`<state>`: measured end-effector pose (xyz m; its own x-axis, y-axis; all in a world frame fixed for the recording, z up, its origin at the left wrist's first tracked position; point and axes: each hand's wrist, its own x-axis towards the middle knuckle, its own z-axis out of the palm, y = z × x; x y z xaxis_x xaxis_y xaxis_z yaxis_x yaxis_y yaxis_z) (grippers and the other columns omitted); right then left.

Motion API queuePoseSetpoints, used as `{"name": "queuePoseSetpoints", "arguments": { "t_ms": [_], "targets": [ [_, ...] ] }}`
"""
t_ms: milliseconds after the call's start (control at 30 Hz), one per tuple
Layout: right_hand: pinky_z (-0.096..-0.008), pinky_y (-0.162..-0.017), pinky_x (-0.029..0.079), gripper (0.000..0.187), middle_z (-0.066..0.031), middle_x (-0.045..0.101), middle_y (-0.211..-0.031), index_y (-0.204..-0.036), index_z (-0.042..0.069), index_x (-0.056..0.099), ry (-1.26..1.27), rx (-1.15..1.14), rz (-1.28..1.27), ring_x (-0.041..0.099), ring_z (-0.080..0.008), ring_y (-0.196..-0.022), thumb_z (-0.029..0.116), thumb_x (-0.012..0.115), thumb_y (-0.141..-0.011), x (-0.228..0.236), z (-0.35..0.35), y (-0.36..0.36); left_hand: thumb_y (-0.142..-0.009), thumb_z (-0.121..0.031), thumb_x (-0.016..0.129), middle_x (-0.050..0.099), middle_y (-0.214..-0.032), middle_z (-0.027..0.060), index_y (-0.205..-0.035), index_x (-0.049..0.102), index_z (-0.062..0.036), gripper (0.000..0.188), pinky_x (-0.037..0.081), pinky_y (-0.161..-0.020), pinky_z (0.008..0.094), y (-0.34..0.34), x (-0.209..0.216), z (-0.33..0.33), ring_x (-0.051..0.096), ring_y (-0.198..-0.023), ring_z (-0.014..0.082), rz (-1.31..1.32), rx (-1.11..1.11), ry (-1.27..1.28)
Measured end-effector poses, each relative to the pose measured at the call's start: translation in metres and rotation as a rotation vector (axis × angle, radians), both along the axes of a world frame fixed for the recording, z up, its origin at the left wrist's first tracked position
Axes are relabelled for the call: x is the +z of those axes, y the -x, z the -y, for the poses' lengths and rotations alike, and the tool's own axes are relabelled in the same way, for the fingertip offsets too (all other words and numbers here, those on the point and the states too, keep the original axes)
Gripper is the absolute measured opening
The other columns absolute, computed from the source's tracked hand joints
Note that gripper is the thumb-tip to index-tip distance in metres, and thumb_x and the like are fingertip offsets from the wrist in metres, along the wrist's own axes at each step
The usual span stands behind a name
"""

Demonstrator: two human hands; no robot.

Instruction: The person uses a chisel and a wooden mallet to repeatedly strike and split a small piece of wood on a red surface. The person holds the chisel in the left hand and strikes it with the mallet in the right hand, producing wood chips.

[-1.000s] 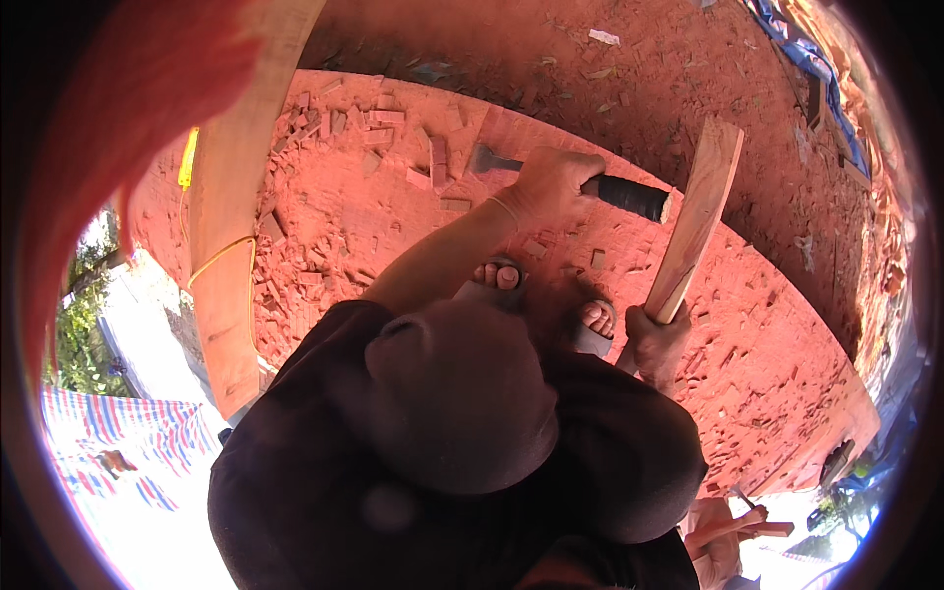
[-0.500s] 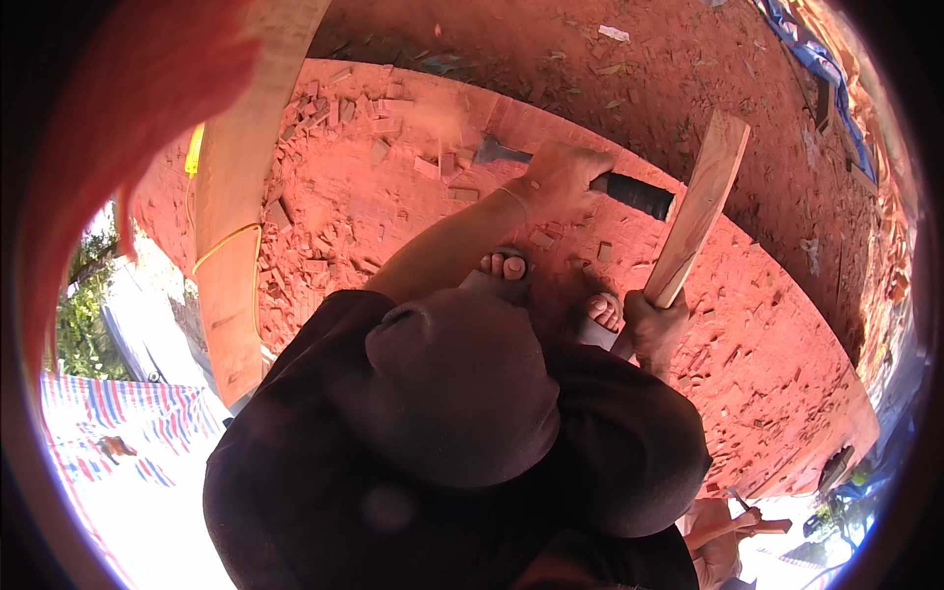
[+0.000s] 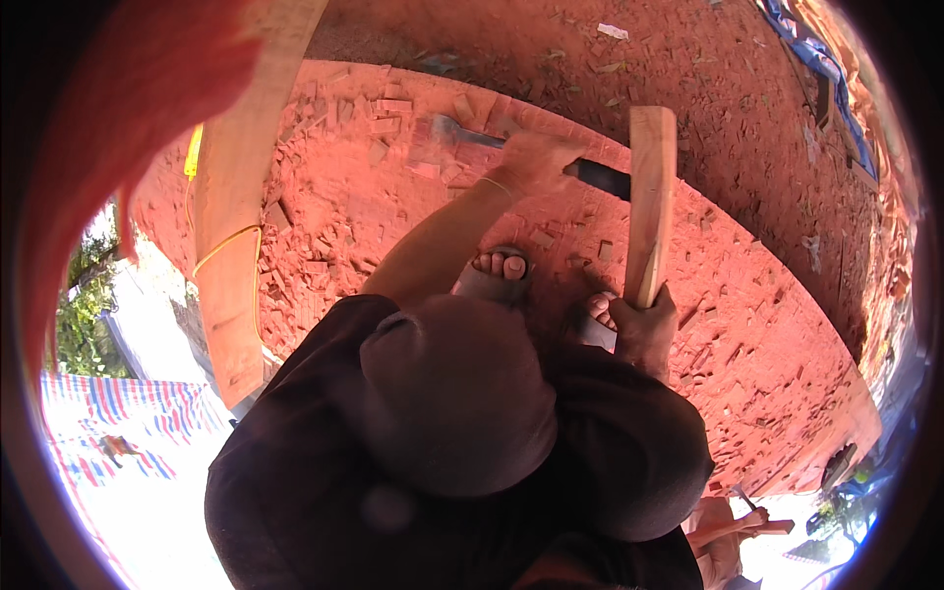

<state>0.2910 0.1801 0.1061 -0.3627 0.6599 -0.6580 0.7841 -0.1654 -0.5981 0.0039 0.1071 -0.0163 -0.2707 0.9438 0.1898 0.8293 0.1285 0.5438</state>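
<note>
My left hand (image 3: 541, 162) grips the middle of a tool with a flared dark metal end (image 3: 462, 132). Its black handle (image 3: 600, 179) sticks out to the right. Upright in my right hand (image 3: 647, 329) is a wooden block (image 3: 651, 197), held by its near end with the far end pointing away from me. The tip of the black handle meets the block's left side in the picture; whether they touch I cannot tell. Below both hands lies a reddish board (image 3: 767, 295) strewn with chips. My left fingers are partly blurred.
Several small wood offcuts (image 3: 383, 125) lie at the board's far left. A long plank (image 3: 231, 197) with a yellow cord (image 3: 226, 244) runs along the left. My feet (image 3: 499, 267) rest on the board. Another person (image 3: 720, 541) works at lower right. Blue sheeting (image 3: 811, 49) edges the far right.
The wooden block has swung left from a slant to nearly upright, its top now beside the black handle. My left hand and the tool have shifted slightly left and away from me.
</note>
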Motion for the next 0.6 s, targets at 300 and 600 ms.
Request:
{"name": "queuePoseSetpoints", "arguments": {
  "t_ms": [300, 600],
  "targets": [
    [-0.0361, -0.057, 0.049, 0.027, -0.0091, 0.064, -0.072, -0.094, -0.002, 0.062, 0.117, -0.224, -0.015, 0.061, -0.0208, -0.06, 0.009, 0.076, -0.073, 0.002, 0.021, -0.037, -0.069, -0.015, 0.07, 0.06, -0.066, 0.0078, -0.079, 0.058, -0.0107, 0.016, 0.049, -0.053, 0.0423, -0.015, 0.047, 0.089, 0.066, -0.062, 0.0306, 0.254, -0.022, -0.069],
    [-0.0323, -0.055, 0.048, 0.043, -0.0089, 0.062, -0.069, -0.104, -0.003, 0.062, -0.172, -0.518, -0.318, 0.059, -0.0185, -0.056, 0.026, 0.084, -0.081, 0.052, -0.046, -0.115, -0.072, -0.025, 0.074, 0.063, -0.073, 0.0059, -0.084, 0.059, -0.0125, 0.023, 0.05, -0.057, 0.0436, -0.046, 0.033, 0.015, 0.067, -0.07, 0.0298, 0.211, -0.043, -0.167]
  ]
}}
